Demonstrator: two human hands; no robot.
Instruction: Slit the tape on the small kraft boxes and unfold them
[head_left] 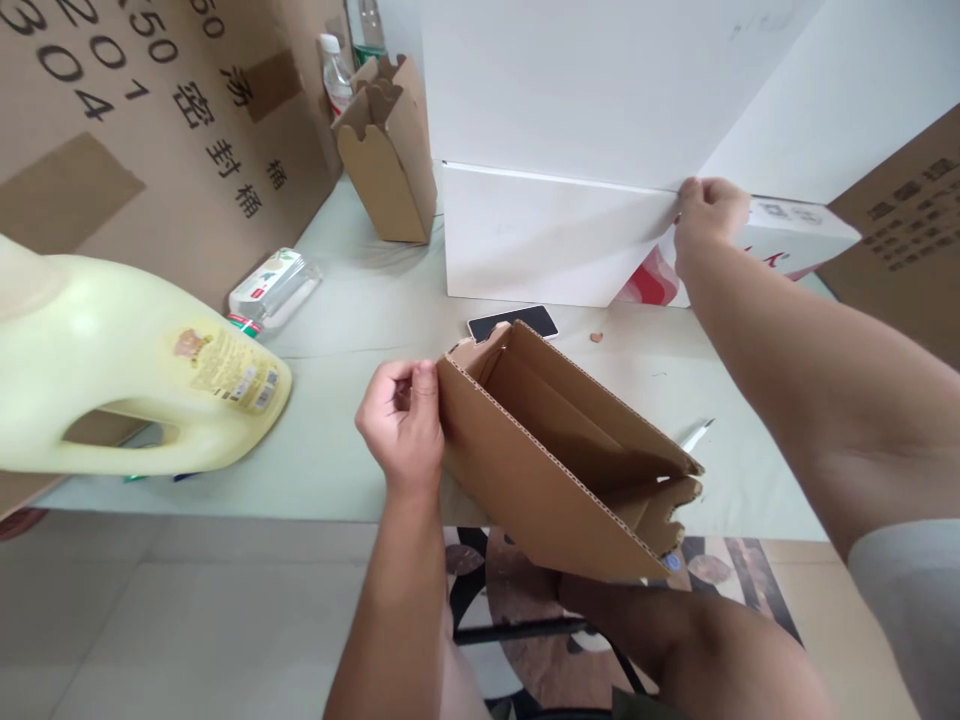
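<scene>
My left hand [405,425] is closed on the left end of an open-topped brown cardboard box [540,470], its thumb on the rim. The box is tilted over the table's front edge, its notched right end pointing toward me, and I see nothing inside. My right hand [709,220] reaches to the back, fingers curled in at the upper edge of a white box [540,235] with red print; its fingertips are partly hidden. Just behind the brown box lies a smartphone [517,322]. A slim white pen-like tool [697,434] rests to its right.
A pale yellow jug [142,360] stands at the left, beside a clear bottle [274,285] on its side. Behind are another brown cardboard box [386,160], upright bottles [336,75] and a large printed carton [165,120]. A small brown scrap [596,337] lies on the table [360,330].
</scene>
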